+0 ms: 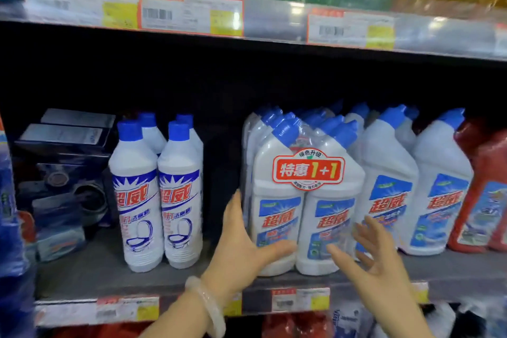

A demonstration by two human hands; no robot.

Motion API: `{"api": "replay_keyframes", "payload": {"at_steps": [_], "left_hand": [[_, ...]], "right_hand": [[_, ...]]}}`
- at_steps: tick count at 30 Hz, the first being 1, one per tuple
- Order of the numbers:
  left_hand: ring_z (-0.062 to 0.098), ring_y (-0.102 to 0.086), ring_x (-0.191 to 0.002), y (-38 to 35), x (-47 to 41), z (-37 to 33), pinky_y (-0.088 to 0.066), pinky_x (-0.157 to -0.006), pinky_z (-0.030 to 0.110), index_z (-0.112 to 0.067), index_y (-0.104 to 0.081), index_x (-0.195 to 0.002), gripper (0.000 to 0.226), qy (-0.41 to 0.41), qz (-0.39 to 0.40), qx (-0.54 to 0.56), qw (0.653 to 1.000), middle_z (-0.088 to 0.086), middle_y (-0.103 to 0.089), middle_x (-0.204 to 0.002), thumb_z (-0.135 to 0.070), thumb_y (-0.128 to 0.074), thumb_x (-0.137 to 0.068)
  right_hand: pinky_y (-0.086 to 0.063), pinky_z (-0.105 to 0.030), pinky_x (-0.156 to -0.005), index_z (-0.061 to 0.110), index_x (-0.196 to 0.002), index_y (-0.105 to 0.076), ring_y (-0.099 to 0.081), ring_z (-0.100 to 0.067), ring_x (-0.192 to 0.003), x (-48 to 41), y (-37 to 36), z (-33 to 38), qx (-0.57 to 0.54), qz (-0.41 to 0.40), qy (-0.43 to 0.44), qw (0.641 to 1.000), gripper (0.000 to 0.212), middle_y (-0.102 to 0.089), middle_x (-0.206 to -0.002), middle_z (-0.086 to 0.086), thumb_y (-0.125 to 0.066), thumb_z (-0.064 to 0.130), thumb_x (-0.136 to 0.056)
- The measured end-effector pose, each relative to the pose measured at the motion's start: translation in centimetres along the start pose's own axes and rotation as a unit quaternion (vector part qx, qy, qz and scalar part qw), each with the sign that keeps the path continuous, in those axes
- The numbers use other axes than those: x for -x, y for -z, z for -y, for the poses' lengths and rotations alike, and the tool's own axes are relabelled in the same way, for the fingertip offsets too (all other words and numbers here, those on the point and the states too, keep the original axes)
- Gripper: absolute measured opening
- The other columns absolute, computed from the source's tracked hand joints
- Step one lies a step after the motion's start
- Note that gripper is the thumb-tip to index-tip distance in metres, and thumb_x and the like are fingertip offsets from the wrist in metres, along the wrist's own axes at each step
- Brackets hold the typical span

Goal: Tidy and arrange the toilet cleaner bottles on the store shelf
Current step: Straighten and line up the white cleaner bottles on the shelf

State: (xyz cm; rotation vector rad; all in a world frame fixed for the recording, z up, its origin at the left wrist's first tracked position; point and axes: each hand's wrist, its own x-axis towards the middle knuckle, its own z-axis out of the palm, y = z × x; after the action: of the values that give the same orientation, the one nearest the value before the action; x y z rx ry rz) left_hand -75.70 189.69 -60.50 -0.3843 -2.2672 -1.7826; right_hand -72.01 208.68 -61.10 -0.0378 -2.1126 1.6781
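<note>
Twin-pack of toilet cleaner bottles [277,192] upright at shelf [109,280] front, between grips. Left grip [241,244] flat, palm against pack's left side. Right grip [375,258] splayed, fingers straight, at right front.

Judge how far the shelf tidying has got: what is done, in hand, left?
Done: the four straight-necked bottles stand upright in neat pairs. In hand: the left hand presses the side of the 1+1 twin pack, the right hand open before it. Left: probably squaring that pack with the bent-necked bottles beside it.
</note>
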Motion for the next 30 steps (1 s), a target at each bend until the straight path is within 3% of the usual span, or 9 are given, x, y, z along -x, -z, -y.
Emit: {"api": "replay_keyframes", "payload": {"at_steps": [2, 4, 6, 10, 13, 16, 18, 25, 30], "left_hand": [[0.0, -0.051, -0.115, -0.5, -1.1, 0.8, -0.048, -0.086, 0.011, -0.038, -0.016, -0.141, 0.109, -0.011, 0.018, 0.03, 0.999, -0.013, -0.04, -0.138, -0.029, -0.086, -0.057], [0.006, -0.06, -0.108, -1.0, -1.5, 1.3, -0.055, -0.085, 0.028, -0.041, -0.031, -0.132, 0.09, -0.011, 0.014, 0.042, 0.999, -0.006, -0.052, -0.13, -0.028, -0.085, -0.061], [0.001, -0.061, -0.103, -1.3, -1.4, 1.3, -0.054, -0.082, 0.02, -0.038, -0.037, -0.127, 0.072, -0.023, -0.003, 0.033, 0.999, -0.008, -0.057, -0.122, -0.022, -0.078, -0.071], [-0.01, -0.06, -0.094, -0.7, -1.1, 1.3, -0.046, -0.07, 0.003, -0.024, -0.039, -0.126, 0.061, -0.04, -0.032, 0.024, 0.998, -0.014, -0.06, -0.11, -0.011, -0.071, -0.076], [-0.01, -0.06, -0.095, 0.0, -1.2, 1.8, -0.046, -0.068, 0.003, -0.02, -0.038, -0.127, 0.06, -0.038, -0.023, 0.027, 0.999, -0.013, -0.06, -0.109, -0.008, -0.069, -0.078], [-0.007, -0.061, -0.097, 0.3, -1.5, 1.9, -0.048, -0.073, 0.005, -0.023, -0.039, -0.127, 0.062, -0.032, -0.017, 0.02, 0.999, -0.012, -0.062, -0.112, -0.01, -0.071, -0.076], [-0.006, -0.061, -0.098, 0.3, -1.5, 2.0, -0.049, -0.075, 0.006, -0.025, -0.039, -0.127, 0.062, -0.031, -0.015, 0.019, 0.999, -0.012, -0.062, -0.112, -0.011, -0.072, -0.076], [-0.005, -0.062, -0.097, 0.4, -1.1, 1.7, -0.054, -0.082, 0.016, -0.027, -0.04, -0.127, 0.064, -0.027, -0.026, 0.027, 0.999, -0.014, -0.063, -0.11, -0.021, -0.073, -0.072], [-0.008, -0.06, -0.099, 0.9, -1.3, 1.8, -0.052, -0.076, 0.011, -0.029, -0.029, -0.137, 0.087, -0.021, -0.029, 0.014, 0.999, -0.018, -0.061, -0.114, -0.039, -0.072, -0.062]], "right_hand": [[-0.038, -0.034, -0.104, 0.029, -0.137, -0.033, -0.044, -0.005, -0.119, -0.6, -0.1, -0.1, -0.009, 0.058, -0.019, 0.998, 0.074, -0.044, -0.127, 0.014, -0.073, 0.019, -0.075], [-0.04, -0.029, -0.099, 0.042, -0.117, -0.042, -0.051, 0.012, -0.104, -1.0, -0.2, -0.2, 0.0, 0.08, -0.012, 0.997, 0.054, -0.05, -0.117, 0.026, -0.071, 0.02, -0.078], [-0.043, -0.023, -0.09, 0.045, -0.1, -0.046, -0.055, 0.018, -0.093, -1.6, -0.3, -0.4, 0.015, 0.081, 0.001, 0.997, 0.043, -0.055, -0.106, 0.03, -0.07, 0.016, -0.079], [-0.049, -0.023, -0.086, 0.043, -0.102, -0.047, -0.058, 0.014, -0.095, -2.0, -1.6, -1.3, 0.017, 0.077, 0.008, 0.997, 0.045, -0.062, -0.106, 0.022, -0.073, 0.016, -0.077], [-0.051, -0.028, -0.089, 0.04, -0.105, -0.046, -0.06, 0.004, -0.098, -2.1, -2.2, -1.3, -0.005, 0.083, -0.008, 0.996, 0.049, -0.061, -0.11, 0.017, -0.077, 0.02, -0.072], [-0.048, -0.036, -0.097, 0.027, -0.131, -0.038, -0.055, -0.006, -0.113, -2.8, -1.8, -1.3, -0.013, 0.087, -0.031, 0.996, 0.085, -0.055, -0.127, 0.011, -0.082, 0.04, -0.06], [-0.05, -0.035, -0.096, 0.027, -0.134, -0.035, -0.056, -0.005, -0.113, -3.2, -1.7, -1.4, -0.014, 0.103, -0.031, 0.994, 0.095, -0.056, -0.127, 0.011, -0.084, 0.042, -0.054], [-0.055, -0.015, -0.065, 0.028, -0.112, -0.05, -0.066, 0.003, -0.088, -3.4, -2.9, -1.6, -0.019, 0.109, -0.004, 0.994, 0.072, -0.066, -0.105, 0.008, -0.09, 0.018, -0.052], [-0.052, -0.01, -0.059, 0.028, -0.107, -0.049, -0.066, 0.006, -0.082, -4.1, -2.9, -1.5, -0.059, 0.122, -0.013, 0.991, 0.065, -0.068, -0.1, 0.008, -0.085, 0.008, -0.058]]}}
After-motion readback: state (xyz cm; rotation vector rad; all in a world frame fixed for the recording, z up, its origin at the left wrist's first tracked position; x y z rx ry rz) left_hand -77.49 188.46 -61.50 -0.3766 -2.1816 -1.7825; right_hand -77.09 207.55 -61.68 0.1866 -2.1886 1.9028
